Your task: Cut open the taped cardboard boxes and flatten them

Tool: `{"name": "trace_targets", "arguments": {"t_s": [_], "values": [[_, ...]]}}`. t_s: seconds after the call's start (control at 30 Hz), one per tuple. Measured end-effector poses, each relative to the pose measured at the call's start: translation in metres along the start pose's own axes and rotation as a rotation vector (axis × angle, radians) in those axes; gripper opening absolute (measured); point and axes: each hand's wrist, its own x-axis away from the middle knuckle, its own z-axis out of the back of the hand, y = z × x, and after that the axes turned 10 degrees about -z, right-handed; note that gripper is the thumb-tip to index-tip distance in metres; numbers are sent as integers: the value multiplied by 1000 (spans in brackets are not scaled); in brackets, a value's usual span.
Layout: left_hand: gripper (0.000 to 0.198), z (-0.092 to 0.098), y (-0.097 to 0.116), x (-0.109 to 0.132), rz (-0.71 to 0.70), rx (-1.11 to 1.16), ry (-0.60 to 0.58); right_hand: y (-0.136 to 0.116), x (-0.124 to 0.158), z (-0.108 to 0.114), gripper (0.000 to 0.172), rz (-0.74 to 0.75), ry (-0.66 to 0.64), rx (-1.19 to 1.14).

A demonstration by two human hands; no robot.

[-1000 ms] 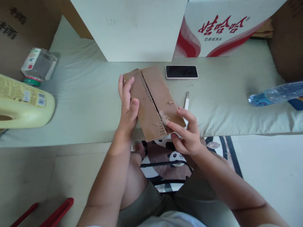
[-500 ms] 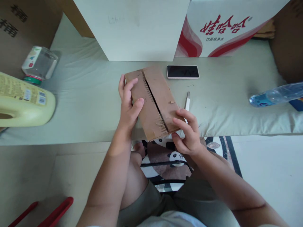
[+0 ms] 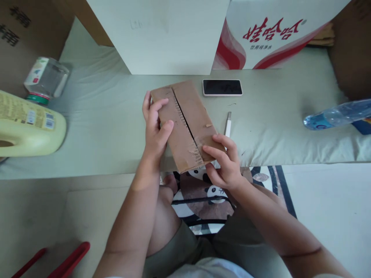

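A small brown cardboard box (image 3: pixel 185 123) is held tilted at the front edge of the cloth-covered surface. Along its top runs a narrow dark slit between two flaps, with torn, ragged marks beside it. My left hand (image 3: pixel 156 125) grips the box's left side, thumb and a finger on top. At the near right corner my right hand (image 3: pixel 224 162) holds the box, fingers on the top flap and thumb at the near edge. Just right of the box lies a utility knife (image 3: pixel 228 124), its lower end hidden behind the box and my right hand.
A phone (image 3: pixel 222 87) lies beyond the knife, before a white carton (image 3: pixel 171 42) and a red-and-white carton (image 3: pixel 261 42). To the left are a yellow jug (image 3: pixel 31 127) and a clear jar (image 3: pixel 48 79). A water bottle (image 3: pixel 336 116) lies at the right.
The slit between the flaps looks narrower near my right hand. My right fingers have shifted slightly left over the top flap. The left hand keeps its grip.
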Motion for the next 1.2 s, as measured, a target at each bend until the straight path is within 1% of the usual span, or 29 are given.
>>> {"name": "trace_targets", "arguments": {"t_s": [0.13,0.27,0.43,0.5,0.53,0.6,0.67,0.73,0.8,0.9,0.97,1.0,1.03,1.1,1.13,1.2], "values": [[68,0,4,1,-20,9,2,-2,0,-4,58,-5,28,11],[63,-1,9,1,-31,20,34,-3,-1,-5,54,2,35,23],[67,-1,7,-2,-6,9,15,-6,-5,4,46,18,58,35],[68,-2,4,-3,5,-7,22,-11,-11,10,47,27,54,41],[68,-3,3,-4,6,-13,27,-13,-14,13,50,22,31,56],[69,-4,1,-4,3,-13,33,-17,-21,16,53,-9,-57,99],[69,-5,0,-3,2,5,27,-18,-25,19,52,-46,-152,138],[68,-5,-2,-2,-2,29,15,-17,-26,21,50,-58,-221,166],[67,-6,-6,-2,-21,47,7,-15,-27,25,52,-64,-287,187],[67,-8,-13,-2,-67,52,10,-15,-36,39,60,-99,-422,161],[66,-9,-17,-2,-89,51,3,-18,-46,53,65,-103,-475,113],[65,-10,-18,-2,-95,53,0,-21,-50,61,65,-97,-467,92],[65,-11,-18,-2,-98,56,-3,-23,-52,69,63,-100,-429,73],[63,-13,-18,-1,-101,68,0,-28,-47,84,53,-163,-287,29],[62,-14,-18,-1,-102,72,4,-29,-39,90,48,-223,-189,-2],[62,-16,-18,0,-107,78,9,-31,-9,99,37,-349,4,-78]]}}
